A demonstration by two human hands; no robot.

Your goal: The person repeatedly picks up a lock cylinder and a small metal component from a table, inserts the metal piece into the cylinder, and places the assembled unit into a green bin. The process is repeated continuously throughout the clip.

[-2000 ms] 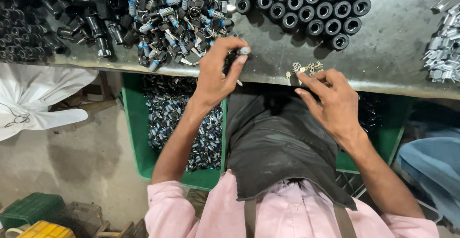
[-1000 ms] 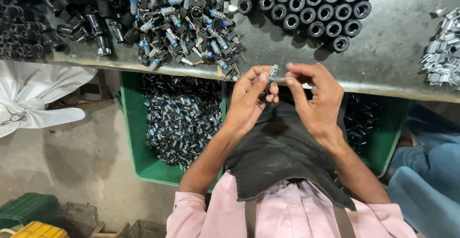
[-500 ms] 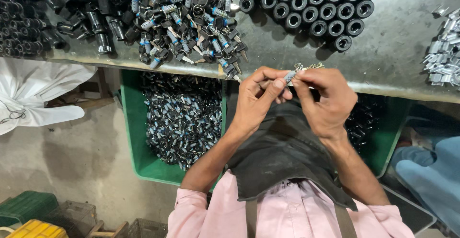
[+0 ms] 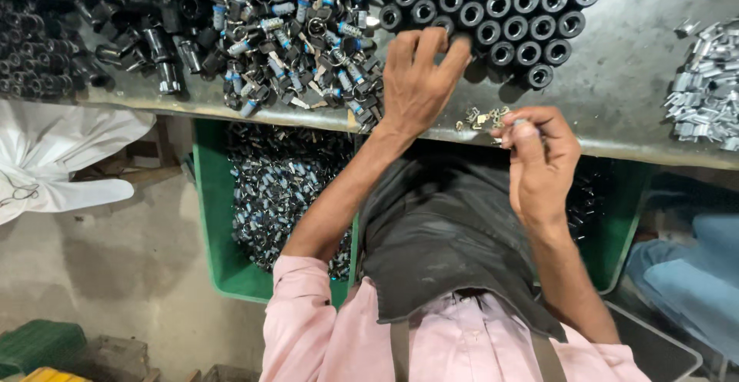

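Packed upright in tight rows at the far middle of the grey metal surface [image 4: 631,97]: black cylindrical sleeves with open round mouths [image 4: 508,5]. Left hand [image 4: 416,82] spread over the near left edge of that block, fingers fanned and extended, fingertips [image 4: 443,43] touching or just above the nearest sleeves; grip loosely open, nothing clearly held, though the underside stays hidden. Sleeves standing with long axes vertical, lying directly under and just beyond those fingers toward the far side, so the left hand far nearer to them than the right.

Right hand [image 4: 539,159] held at the near edge of the surface, fingers curled in, thumb pressed against forefinger in a closed pinch on what looks like a small silvery metal piece, too small and too hidden to tell further. Just left of that pinch, between the two hands, a little cluster of small brass-coloured metal clips [image 4: 481,116] lying loose on the surface.

Further left, a heaped pile of small black lock barrels with blue and silver bands [image 4: 300,36], and beyond it, at the far left, dark tubular metal parts [image 4: 46,43]. At the far right, a heap of pale silver stamped metal pieces [image 4: 704,82].

Below the near edge, a green plastic crate [image 4: 212,220] filled with more blue-and-silver parts. Draped over the lap, a dark grey apron [image 4: 439,243] above a pink shirt [image 4: 323,328]. White cloth [image 4: 61,159] lying on the floor at left.
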